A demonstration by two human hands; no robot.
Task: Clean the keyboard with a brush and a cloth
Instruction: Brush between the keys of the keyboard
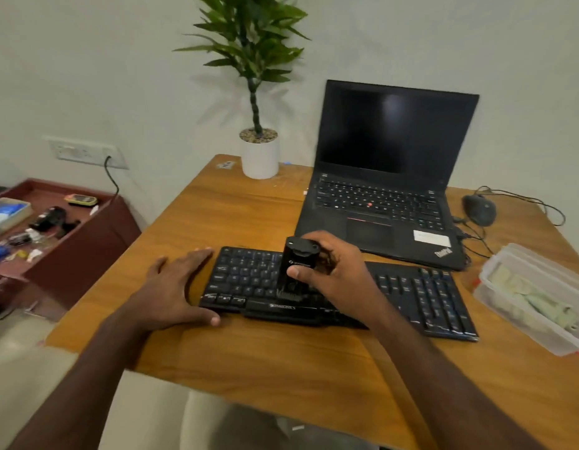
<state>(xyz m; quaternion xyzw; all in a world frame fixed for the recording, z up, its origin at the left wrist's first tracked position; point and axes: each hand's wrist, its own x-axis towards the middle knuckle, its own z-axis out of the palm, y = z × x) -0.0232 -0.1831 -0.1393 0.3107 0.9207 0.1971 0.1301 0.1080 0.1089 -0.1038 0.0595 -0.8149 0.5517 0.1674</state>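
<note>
while the left hand [174,287] lies flat at the keyboard [411,297] edge, the right hand [333,271] clasps the brush [298,267].

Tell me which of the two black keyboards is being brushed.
The separate flat black keyboard nearest the person, not the black laptop's: the right hand holds the black brush on it.

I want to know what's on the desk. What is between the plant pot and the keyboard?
Nothing. In the head view, only bare wooden desk lies between the white plant pot and the keyboard.
</note>
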